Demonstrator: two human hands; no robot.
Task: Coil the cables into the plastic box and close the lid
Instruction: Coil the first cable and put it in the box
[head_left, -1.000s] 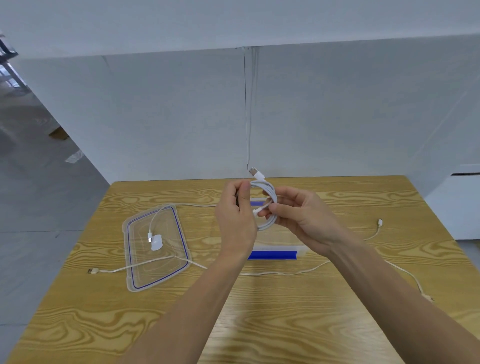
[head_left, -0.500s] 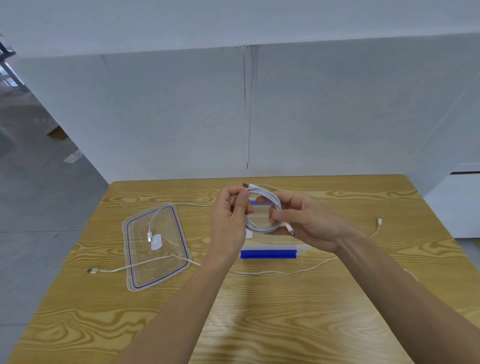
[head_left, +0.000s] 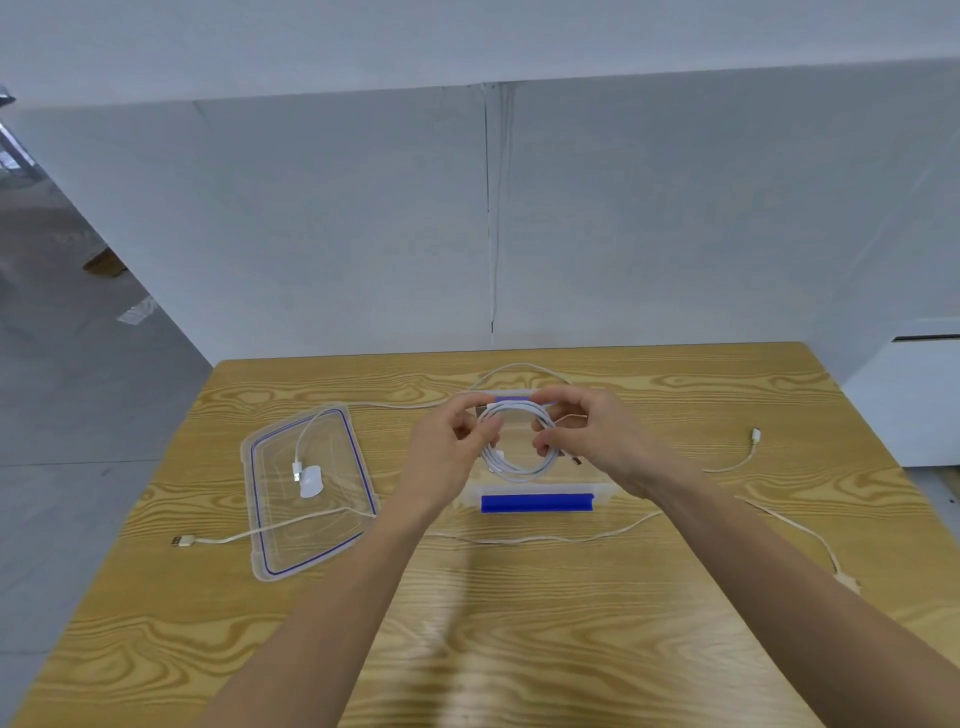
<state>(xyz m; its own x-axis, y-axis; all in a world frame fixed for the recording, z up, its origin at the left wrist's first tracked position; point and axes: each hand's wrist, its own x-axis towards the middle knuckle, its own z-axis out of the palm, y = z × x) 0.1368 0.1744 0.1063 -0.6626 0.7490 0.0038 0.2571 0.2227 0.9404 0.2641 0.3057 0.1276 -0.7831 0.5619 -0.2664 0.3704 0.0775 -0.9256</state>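
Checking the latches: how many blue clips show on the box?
2. The near clip is on the plastic box's near long side; the far clip on its far side, behind the coiled cable. Its short sides are covered, so others may be hidden.

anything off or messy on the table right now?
Nothing damaged. The lid lies off the box, at its left, with a loose cable and a small white piece on it, and a second cable trailing across it. Both hands hold the coiled cable over the box.
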